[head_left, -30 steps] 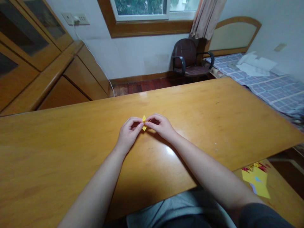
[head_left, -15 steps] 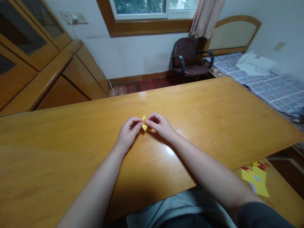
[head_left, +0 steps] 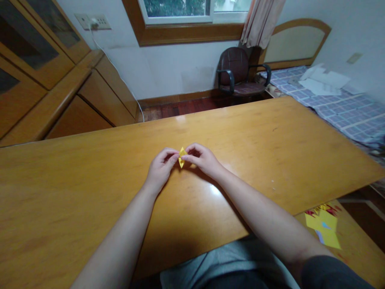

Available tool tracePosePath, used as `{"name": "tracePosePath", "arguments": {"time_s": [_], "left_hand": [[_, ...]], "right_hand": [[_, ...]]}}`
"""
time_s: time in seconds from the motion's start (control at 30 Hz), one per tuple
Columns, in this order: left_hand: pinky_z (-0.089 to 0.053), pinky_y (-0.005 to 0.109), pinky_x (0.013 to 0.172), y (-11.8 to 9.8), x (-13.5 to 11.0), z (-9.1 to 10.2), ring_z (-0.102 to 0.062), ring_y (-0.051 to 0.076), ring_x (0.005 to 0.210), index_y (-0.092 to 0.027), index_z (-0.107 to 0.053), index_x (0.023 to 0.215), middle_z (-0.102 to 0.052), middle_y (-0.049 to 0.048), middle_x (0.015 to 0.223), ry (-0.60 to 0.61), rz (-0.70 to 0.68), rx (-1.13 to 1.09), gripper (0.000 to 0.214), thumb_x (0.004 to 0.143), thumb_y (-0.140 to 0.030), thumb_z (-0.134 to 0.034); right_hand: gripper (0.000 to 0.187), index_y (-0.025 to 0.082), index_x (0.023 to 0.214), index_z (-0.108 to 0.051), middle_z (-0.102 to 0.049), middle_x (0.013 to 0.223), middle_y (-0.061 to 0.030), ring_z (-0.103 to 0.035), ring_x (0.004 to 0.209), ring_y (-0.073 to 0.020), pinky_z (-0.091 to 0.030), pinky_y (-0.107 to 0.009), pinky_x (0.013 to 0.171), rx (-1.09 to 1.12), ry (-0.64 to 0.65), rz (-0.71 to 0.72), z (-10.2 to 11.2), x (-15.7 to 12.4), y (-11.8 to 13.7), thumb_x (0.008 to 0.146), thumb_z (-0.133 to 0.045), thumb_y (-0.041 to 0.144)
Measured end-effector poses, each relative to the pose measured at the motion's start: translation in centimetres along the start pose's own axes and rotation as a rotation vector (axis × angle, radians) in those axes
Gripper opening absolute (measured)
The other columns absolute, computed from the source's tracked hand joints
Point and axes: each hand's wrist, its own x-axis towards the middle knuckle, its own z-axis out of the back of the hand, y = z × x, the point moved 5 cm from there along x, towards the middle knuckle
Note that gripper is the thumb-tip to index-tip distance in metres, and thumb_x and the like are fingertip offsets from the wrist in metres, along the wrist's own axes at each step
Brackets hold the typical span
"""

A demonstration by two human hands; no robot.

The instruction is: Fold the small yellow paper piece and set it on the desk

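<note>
Two forearms (head_left: 120, 224) are running out of frame below; the left hand (head_left: 160, 166) and right hand (head_left: 204, 159) are curling inward, each grip pinching one small folded yellow paper (head_left: 182, 151) over the table (head_left: 90, 180); fingertips (head_left: 184, 157) are covering its middle, its folds reading unclearly; cannot tell whether it is touching wood; beyond, one chair (head_left: 234, 68) is standing, its base hidden.
</note>
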Motion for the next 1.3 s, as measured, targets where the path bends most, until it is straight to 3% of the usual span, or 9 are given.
{"name": "tracePosePath", "arguments": {"time_s": [0.37, 0.5, 0.67, 1.0, 1.3], "left_hand": [[-0.048, 0.028, 0.078, -0.1, 0.0, 0.7, -0.061, 0.017, 0.081, -0.019, -0.066, 0.084, -0.067, 0.0022, 0.082, -0.127, 0.043, -0.019, 0.03, 0.08, -0.048, -0.068], [-0.048, 0.028, 0.077, -0.2, 0.0, 0.7, -0.061, 0.017, 0.08, -0.018, -0.066, 0.082, -0.067, 0.0023, 0.082, -0.144, 0.05, -0.059, 0.031, 0.077, -0.048, -0.071], [-0.05, 0.029, 0.078, -0.5, 0.0, 0.5, -0.061, 0.017, 0.08, -0.019, -0.066, 0.082, -0.067, 0.0013, 0.082, -0.112, 0.048, -0.084, 0.024, 0.075, -0.041, -0.074], [-0.053, 0.028, 0.065, 0.1, -0.2, 0.0, -0.063, 0.015, 0.068, -0.018, -0.068, 0.089, -0.07, 0.0015, 0.079, -0.06, 0.13, -0.149, 0.024, 0.075, -0.037, -0.074], [-0.052, 0.024, 0.06, 0.0, -0.3, -0.8, -0.063, 0.012, 0.061, -0.017, -0.065, 0.099, -0.066, -0.0014, 0.071, 0.028, 0.151, -0.199, 0.031, 0.076, -0.034, -0.076]], "right_hand": [[0.03, 0.019, 0.092, -0.069, -0.064, 0.085, 0.0002, -0.059, 0.077, -0.0129, -0.047, -0.028, 0.075, 0.008, 0.091, 0.02, -0.1, 0.0, -0.2, 0.069, -0.079, 0.035], [0.024, 0.019, 0.089, -0.072, -0.065, 0.086, -0.0009, -0.059, 0.08, -0.0141, -0.046, -0.029, 0.078, -0.084, 0.062, 0.07, 0.1, -0.1, 0.3, 0.072, -0.077, 0.034], [0.021, 0.02, 0.084, -0.071, -0.066, 0.085, -0.001, -0.059, 0.079, -0.0146, -0.046, -0.03, 0.079, -0.094, 0.042, 0.074, 0.0, -0.1, 0.1, 0.072, -0.078, 0.035], [0.028, 0.017, 0.085, -0.065, -0.067, 0.079, 0.001, -0.061, 0.073, -0.0122, -0.047, -0.028, 0.075, 0.18, 0.049, -0.096, -0.2, 0.0, -0.3, 0.066, -0.081, 0.031], [0.03, 0.017, 0.084, -0.062, -0.063, 0.074, 0.003, -0.056, 0.069, -0.0107, -0.045, -0.025, 0.069, 0.16, 0.072, -0.097, -0.1, 0.1, -0.2, 0.066, -0.081, 0.031]]}}
